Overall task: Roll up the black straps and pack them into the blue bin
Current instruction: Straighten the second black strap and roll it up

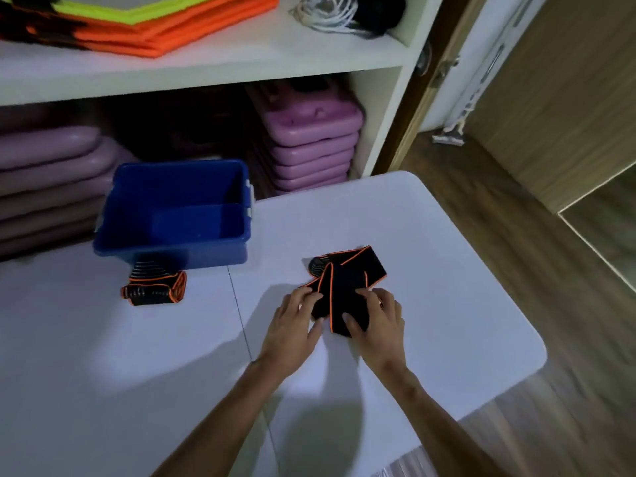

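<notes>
Head view, looking down on a white counter [447, 304].

Item 1: black strap with orange edging [347, 280], lying loosely folded on the counter just right of centre, its far end fanning out toward 1 o'clock. Both hands rest on its near end.

Item 2: left hand [296, 320], fingers bent, fingertips pressing the strap's left edge, thumb lying on the counter beside it.

Item 3: right hand [378, 320], fingers curled over the strap's right edge and thumb laid on top of the fabric, pinching the strap.

Item 4: second black strap [155, 287], also orange-edged, bundled up at about 9 o'clock from the hands, well apart from them and touching or just in front of the bin's near wall.

Item 5: blue bin [172, 249], open-topped, at 10 o'clock from the hands on the far left part of the counter; nothing visible inside it.

Item 6: white shelf unit [206, 74] at 12 o'clock, behind the counter, holding purple stacked pads [309, 146] below and orange and yellow folded items [155, 25] above.
</notes>
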{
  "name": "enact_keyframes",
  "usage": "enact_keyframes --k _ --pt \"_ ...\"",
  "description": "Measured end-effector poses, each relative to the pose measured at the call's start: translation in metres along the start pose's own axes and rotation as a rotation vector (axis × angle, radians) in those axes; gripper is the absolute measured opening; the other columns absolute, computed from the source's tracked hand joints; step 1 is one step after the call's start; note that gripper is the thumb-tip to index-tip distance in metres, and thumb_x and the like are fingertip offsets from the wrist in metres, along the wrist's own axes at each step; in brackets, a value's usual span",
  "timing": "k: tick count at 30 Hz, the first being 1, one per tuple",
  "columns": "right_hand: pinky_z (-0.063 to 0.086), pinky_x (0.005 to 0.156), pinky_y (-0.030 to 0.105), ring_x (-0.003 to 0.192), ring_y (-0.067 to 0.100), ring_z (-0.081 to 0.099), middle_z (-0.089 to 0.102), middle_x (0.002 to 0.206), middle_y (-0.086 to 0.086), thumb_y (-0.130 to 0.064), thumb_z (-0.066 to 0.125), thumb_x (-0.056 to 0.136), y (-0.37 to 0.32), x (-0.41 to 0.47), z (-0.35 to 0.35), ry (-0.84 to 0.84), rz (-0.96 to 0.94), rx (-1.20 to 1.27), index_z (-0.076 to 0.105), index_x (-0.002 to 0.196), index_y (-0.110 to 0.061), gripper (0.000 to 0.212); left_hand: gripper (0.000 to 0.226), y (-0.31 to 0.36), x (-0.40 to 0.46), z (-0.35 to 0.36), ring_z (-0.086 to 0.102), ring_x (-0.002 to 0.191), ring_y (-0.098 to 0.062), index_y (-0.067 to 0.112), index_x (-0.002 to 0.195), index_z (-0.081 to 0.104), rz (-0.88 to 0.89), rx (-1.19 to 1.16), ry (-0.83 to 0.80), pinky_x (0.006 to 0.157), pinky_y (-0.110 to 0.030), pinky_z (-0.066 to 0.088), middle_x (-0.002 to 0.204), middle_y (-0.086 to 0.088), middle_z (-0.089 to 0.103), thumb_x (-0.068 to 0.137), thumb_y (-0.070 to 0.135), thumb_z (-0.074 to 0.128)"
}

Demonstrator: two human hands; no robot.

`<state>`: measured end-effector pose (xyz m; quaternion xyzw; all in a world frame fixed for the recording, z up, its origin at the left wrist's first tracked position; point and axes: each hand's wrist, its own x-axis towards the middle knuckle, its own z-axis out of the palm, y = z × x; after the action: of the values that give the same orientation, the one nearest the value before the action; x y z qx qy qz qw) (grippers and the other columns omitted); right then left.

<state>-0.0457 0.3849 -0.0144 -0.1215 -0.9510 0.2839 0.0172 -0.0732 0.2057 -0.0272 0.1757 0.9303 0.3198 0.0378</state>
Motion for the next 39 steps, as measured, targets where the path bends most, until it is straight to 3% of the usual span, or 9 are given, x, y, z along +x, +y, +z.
enact_keyframes --k 3,7,11,15,18,22,28,34,39 --pt "0.040 0.097 0.039 0.126 0.025 0.039 0.041 0.141 -0.002 -0.043 0.063 0.087 0.023 -0.002 -0.004 -0.143 0.092 0.017 0.039 0.143 -0.029 0.063 0.045 0.018 0.014 0.022 0.043 0.123 -0.024 0.016 0.131 0.048 -0.062 0.003 -0.016 0.100 -0.038 0.042 0.137 -0.003 0.044 0.090 0.034 0.052" --pt "0.042 0.089 0.022 0.104 0.010 0.050 0.041 0.127 -0.009 -0.040 0.063 0.088 0.037 -0.009 -0.006 -0.318 0.062 0.203 0.040 0.142 -0.029 0.060 0.046 0.034 0.017 0.039 0.050 0.112 -0.025 0.018 0.113 0.059 -0.149 0.123 0.024 0.091 -0.038 0.042 0.118 -0.002 0.054 0.087 0.051 0.043" --pt "0.049 0.089 0.021 0.097 0.003 0.055 0.046 0.122 -0.007 -0.030 0.063 0.090 0.051 -0.011 -0.012 -0.418 -0.036 0.278 0.051 0.130 -0.029 0.042 0.047 0.032 0.032 0.033 0.057 0.098 -0.024 0.020 0.111 0.048 -0.497 -0.100 0.129 0.088 -0.042 0.045 0.091 0.003 0.068 0.082 0.058 0.053" --pt "0.046 0.078 0.013 0.091 -0.001 0.057 0.052 0.108 -0.006 -0.013 0.057 0.091 0.062 -0.003 -0.018 -0.336 0.014 0.297 0.055 0.117 -0.029 0.030 0.030 0.016 0.051 0.013 0.068 0.085 -0.019 0.022 0.096 0.063 -0.605 -0.593 -0.152 0.088 -0.047 0.053 0.083 0.000 0.072 0.073 0.039 0.070" --pt "0.043 0.069 0.009 0.084 -0.006 0.057 0.057 0.101 -0.005 -0.015 0.055 0.091 0.063 0.008 -0.020 -0.224 0.124 0.314 0.054 0.118 -0.027 0.030 0.005 0.024 0.047 -0.004 0.063 0.075 -0.013 0.013 0.082 0.066 -0.503 -0.735 -0.224 0.072 -0.028 0.050 0.078 0.000 0.069 0.079 0.010 0.063" --pt "0.055 0.071 0.036 0.079 0.015 0.063 0.062 0.081 0.001 -0.008 0.049 0.091 0.068 0.024 -0.029 -0.087 0.246 0.369 0.055 0.124 -0.018 0.035 0.019 0.003 0.017 -0.025 0.059 0.078 -0.017 0.006 0.093 0.066 -0.467 -0.848 -0.208 0.074 -0.031 0.044 0.083 -0.008 0.067 0.078 -0.002 0.058" --pt "0.050 0.088 0.037 0.090 0.021 0.058 0.056 0.084 -0.005 -0.005 0.052 0.088 0.083 0.033 -0.037 0.028 0.297 0.299 0.061 0.122 -0.012 0.036 0.042 -0.044 -0.045 -0.046 0.065 0.105 -0.011 0.018 0.100 0.074 -0.399 -0.534 -0.414 0.086 -0.016 0.050 0.107 0.001 0.071 0.089 -0.014 0.049" --pt "0.045 0.073 0.025 0.089 0.023 0.062 0.064 0.103 0.011 -0.009 0.054 0.089 0.093 0.036 -0.036 0.110 0.387 0.303 0.065 0.106 -0.011 0.020 0.051 -0.043 -0.044 -0.060 0.063 0.101 -0.006 0.013 0.054 0.058 -0.444 -0.535 -0.303 0.088 -0.022 0.046 0.110 0.001 0.069 0.083 -0.022 0.035" --pt "0.049 0.063 0.023 0.078 0.023 0.064 0.065 0.087 0.009 -0.008 0.055 0.090 0.092 0.037 -0.052 0.182 0.462 0.345 0.065 0.105 -0.008 0.018 0.046 -0.032 -0.033 -0.050 0.065 0.095 -0.006 0.020 0.055 0.055 -0.468 -0.519 -0.274 0.087 -0.026 0.044 0.096 0.006 0.074 0.085 -0.012 0.040"
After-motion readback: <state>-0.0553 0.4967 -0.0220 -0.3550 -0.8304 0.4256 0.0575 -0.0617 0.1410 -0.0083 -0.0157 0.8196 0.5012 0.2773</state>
